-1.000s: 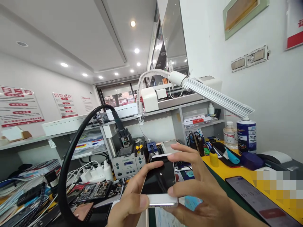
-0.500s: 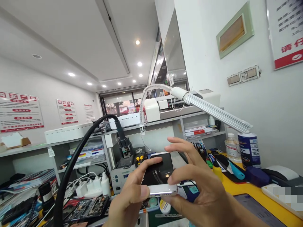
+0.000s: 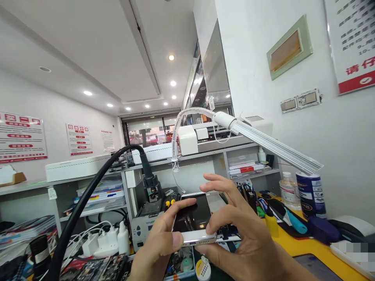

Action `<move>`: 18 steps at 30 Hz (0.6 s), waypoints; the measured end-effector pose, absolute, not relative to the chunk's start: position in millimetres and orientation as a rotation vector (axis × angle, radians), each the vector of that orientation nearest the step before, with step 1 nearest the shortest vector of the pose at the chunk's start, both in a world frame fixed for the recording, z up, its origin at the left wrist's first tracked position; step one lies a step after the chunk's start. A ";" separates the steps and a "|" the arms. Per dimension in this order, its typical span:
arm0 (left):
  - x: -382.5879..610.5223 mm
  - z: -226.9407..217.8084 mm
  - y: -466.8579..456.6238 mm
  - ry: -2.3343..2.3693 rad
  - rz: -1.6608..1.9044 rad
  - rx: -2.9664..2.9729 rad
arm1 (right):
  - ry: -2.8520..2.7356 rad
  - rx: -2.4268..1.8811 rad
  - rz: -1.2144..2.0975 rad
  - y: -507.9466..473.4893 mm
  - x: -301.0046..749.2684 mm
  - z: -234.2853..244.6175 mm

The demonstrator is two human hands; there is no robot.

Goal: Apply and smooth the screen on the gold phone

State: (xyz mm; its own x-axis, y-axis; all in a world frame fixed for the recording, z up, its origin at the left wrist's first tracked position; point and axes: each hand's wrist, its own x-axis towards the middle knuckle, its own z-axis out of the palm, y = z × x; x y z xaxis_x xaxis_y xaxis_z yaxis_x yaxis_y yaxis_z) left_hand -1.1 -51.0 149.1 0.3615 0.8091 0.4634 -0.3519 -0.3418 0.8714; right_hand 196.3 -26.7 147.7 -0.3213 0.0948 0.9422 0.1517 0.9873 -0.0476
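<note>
1. At the lower centre of the view, a phone (image 3: 195, 218) with a dark screen and a silver frame is held in the air above the bench. Its screen is turned up and its near short edge faces the camera.
2. The near left corner of the phone is pinched by the left hand (image 3: 155, 253). The thumb is pressed against the corner, and the index finger is laid across the left part of the screen. The remaining fingers are hidden under the phone, so their state cannot be told.
3. The near right corner is pinched by the right hand (image 3: 249, 242) between one digit on the top face and another beneath the near edge. The other fingers (image 3: 218, 182) are spread and raised clear of the screen.
4. Just behind the phone, a grey soldering station (image 3: 143, 228) is seen on the bench. A thick black hose (image 3: 88, 195) is arched up from the lower left and down to a holder above the station.
5. To the right, a yellow bench top (image 3: 316, 244) is seen. A small yellow bottle (image 3: 272, 225), a clear bottle (image 3: 288, 191) and a blue-labelled can (image 3: 311, 195) are stood on it near the wall.
6. Above the hands, a white gooseneck lamp (image 3: 272, 146) is extended to the right, with its ribbed head reaching over the can.
7. Red-and-white notices (image 3: 20, 136) are fixed to the far left wall.
</note>
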 end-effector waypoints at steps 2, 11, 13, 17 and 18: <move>-1.3 148.2 -49.1 0.437 1.277 1.474 | -1.891 -0.185 -0.058 -26.2 196.4 148.2; -3.8 141.8 -43.3 0.463 1.299 1.471 | -1.897 -0.206 -0.074 -23.3 196.3 149.9; -3.1 142.9 -44.2 0.468 1.298 1.477 | -1.891 -0.205 -0.071 -23.6 196.3 149.9; -2.7 147.5 -45.1 0.518 1.298 1.469 | -1.888 -0.218 -0.040 -25.3 196.0 150.4; -3.0 148.6 -44.4 0.537 1.289 1.456 | -1.886 -0.218 -0.036 -25.7 195.9 150.8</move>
State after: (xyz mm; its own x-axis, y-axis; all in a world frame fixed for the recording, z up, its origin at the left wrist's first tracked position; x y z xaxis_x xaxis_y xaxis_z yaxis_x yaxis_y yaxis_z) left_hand -3.0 -44.4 148.6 0.3137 0.8514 0.4204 -0.3012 -0.3307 0.8944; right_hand 195.9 -25.7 150.8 -0.3048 0.1329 0.9431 0.1690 0.9821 -0.0838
